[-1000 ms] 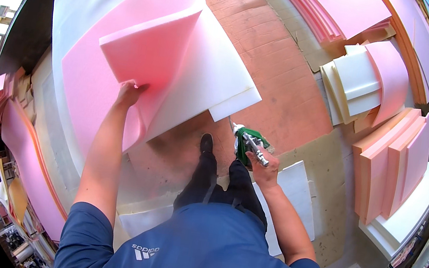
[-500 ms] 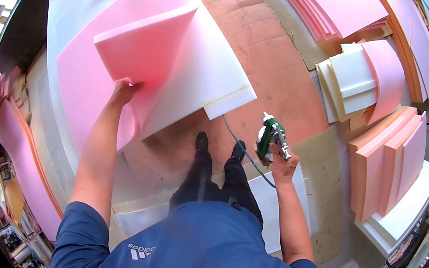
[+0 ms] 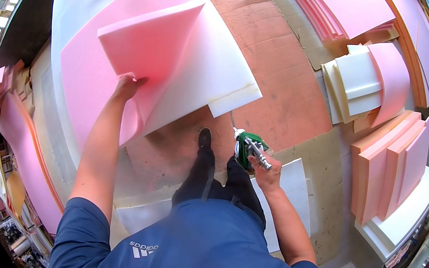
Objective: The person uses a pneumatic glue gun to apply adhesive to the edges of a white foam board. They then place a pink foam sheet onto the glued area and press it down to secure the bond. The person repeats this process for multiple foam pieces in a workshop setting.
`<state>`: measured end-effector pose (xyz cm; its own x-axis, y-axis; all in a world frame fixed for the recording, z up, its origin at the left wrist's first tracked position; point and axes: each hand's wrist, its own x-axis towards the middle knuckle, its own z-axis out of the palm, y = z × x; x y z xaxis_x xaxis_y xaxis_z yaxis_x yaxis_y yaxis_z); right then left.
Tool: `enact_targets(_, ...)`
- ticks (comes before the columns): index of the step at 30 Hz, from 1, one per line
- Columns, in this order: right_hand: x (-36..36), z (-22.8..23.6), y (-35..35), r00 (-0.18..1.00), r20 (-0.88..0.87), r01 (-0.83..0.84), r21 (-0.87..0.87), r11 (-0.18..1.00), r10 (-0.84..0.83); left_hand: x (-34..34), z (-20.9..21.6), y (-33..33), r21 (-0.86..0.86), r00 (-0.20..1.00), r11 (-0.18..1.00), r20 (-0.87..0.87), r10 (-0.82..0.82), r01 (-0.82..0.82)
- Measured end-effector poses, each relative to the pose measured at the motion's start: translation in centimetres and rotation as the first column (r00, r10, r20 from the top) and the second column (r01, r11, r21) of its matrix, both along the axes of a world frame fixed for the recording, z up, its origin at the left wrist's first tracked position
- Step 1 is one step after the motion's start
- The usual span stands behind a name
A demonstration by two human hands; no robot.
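With my left hand (image 3: 129, 88) I pinch the near edge of a pink foam sheet (image 3: 154, 39), its upper flap folded back over itself and standing up. The sheet lies on a large white foam slab (image 3: 215, 62), whose right part shows bare. In my right hand (image 3: 268, 173) is a spray gun (image 3: 250, 147) with a silver body and green wrapping or tubing. Its nozzle end points forward and left, near the slab's near right corner and apart from it. My fingers wrap round its handle, partly hidden.
Stacked pink and white foam pieces (image 3: 390, 166) stand at the right, with a curved pink-topped stack (image 3: 386, 82) beyond. Pink sheets (image 3: 354, 13) lie at the far right. Another long pink sheet (image 3: 26, 150) is at the left. Flattened brown cardboard (image 3: 283, 83) covers the floor.
My right hand has brought the spray gun left and slightly nearer, turning it toward the slab. My left hand still grips the folded pink sheet. The view has shifted a little.
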<state>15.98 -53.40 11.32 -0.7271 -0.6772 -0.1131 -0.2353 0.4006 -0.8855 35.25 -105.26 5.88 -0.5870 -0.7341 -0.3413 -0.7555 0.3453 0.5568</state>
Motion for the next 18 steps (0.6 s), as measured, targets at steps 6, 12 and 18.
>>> enact_targets(6,-0.9,-0.3,0.6,0.997,-0.006,0.081,-0.004,0.997,-0.081,0.4,-0.5,-0.5,-0.081,0.999,0.996,0.026,-0.031,0.033)
enact_targets(12,-4.1,-0.2,2.5,0.969,-0.084,0.242,0.124,0.962,-0.233,0.3,-0.7,-0.6,0.041,0.999,0.999,-0.046,0.016,-0.014)
enact_targets(18,-5.3,-0.1,2.9,0.954,-0.142,0.272,0.046,0.961,-0.263,1.4,-2.1,-2.1,-0.069,0.998,0.995,-0.012,-0.068,0.067)
